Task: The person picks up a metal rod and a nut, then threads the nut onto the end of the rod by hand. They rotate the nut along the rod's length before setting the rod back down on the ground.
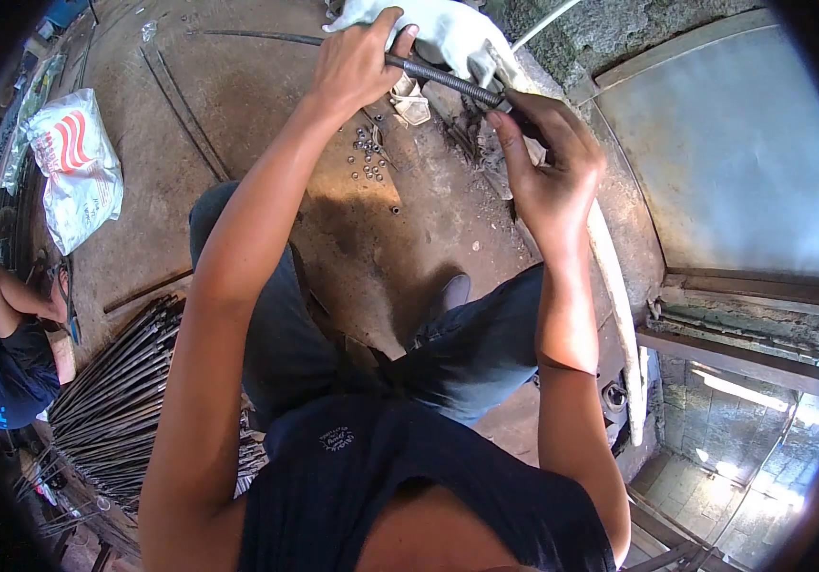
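Note:
A long dark metal rod with a threaded end (448, 82) crosses the top of the head view. My left hand (357, 65) is closed around it, just behind the thread, and its plain part runs off to the left. At the thread's tip, the thumb and fingers of my right hand (557, 157) pinch the rod end. Whether a nut sits between those fingers is too small to tell. Several loose metal nuts (368, 160) lie on the floor below my hands.
A white animal (443, 33) stands just beyond the rod. Many dark rods (123, 400) are bundled at the left, near a seated person (14, 343) and a white sack (76, 167). A pale pole (614, 296) and a metal panel (734, 143) are on the right.

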`<action>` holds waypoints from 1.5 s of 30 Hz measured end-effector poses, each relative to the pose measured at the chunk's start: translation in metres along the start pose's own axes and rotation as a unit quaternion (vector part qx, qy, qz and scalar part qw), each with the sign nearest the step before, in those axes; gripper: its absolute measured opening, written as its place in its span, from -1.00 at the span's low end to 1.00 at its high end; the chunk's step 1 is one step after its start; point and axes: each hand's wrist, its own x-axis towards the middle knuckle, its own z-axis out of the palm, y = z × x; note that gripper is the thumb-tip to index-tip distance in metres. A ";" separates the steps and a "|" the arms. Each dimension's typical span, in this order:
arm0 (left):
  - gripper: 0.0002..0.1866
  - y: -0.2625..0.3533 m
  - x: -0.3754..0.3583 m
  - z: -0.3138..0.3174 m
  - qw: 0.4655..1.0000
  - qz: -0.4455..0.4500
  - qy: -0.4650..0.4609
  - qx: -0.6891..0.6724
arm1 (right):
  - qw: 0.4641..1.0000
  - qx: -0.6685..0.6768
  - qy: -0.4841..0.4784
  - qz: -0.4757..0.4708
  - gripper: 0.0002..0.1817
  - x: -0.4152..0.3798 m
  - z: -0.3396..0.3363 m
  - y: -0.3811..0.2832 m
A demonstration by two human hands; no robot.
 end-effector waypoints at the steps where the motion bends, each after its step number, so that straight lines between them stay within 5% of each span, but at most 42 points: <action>1: -0.53 0.000 0.000 0.001 1.000 0.000 0.000 0.000 | 1.000 -0.012 0.000 0.002 -0.77 -0.001 0.001 -0.001; 9: -0.56 0.008 -0.003 -0.002 0.998 -0.028 -0.053 -0.007 | 0.997 -0.061 -0.010 0.040 -0.83 -0.001 0.003 -0.017; 14: -0.55 0.005 -0.004 0.002 0.998 -0.016 -0.054 -0.016 | 0.974 0.056 -0.042 0.215 -0.78 -0.003 0.006 -0.011; 21: -0.47 -0.003 0.002 -0.008 0.996 -0.002 -0.068 -0.062 | 0.944 0.219 -0.032 0.247 -0.76 0.004 -0.014 0.001; 26: -0.27 -0.008 0.007 -0.033 0.982 0.002 -0.183 -0.041 | 0.936 0.271 -0.033 0.222 -0.64 0.005 -0.023 -0.002; 28: -0.09 0.003 0.018 -0.061 0.946 -0.019 -0.316 -0.065 | 0.943 0.260 -0.034 0.203 -0.64 0.005 -0.023 -0.008; 29: -0.09 -0.005 0.014 -0.053 0.946 -0.020 -0.316 -0.063 | 0.939 0.274 -0.015 0.209 -0.64 0.005 -0.021 -0.013; 31: -0.04 -0.021 0.004 -0.035 0.973 0.085 -0.155 -0.147 | 0.933 0.288 0.002 0.214 -0.65 0.004 -0.019 -0.015; 36: 0.05 -0.027 0.009 -0.054 0.969 0.042 -0.170 -0.177 | 0.975 0.204 -0.010 0.083 -0.69 0.000 -0.012 -0.010; 45: 0.07 -0.032 0.004 -0.056 0.971 0.058 -0.168 -0.158 | 0.984 0.179 0.000 0.026 -0.66 0.001 -0.002 -0.014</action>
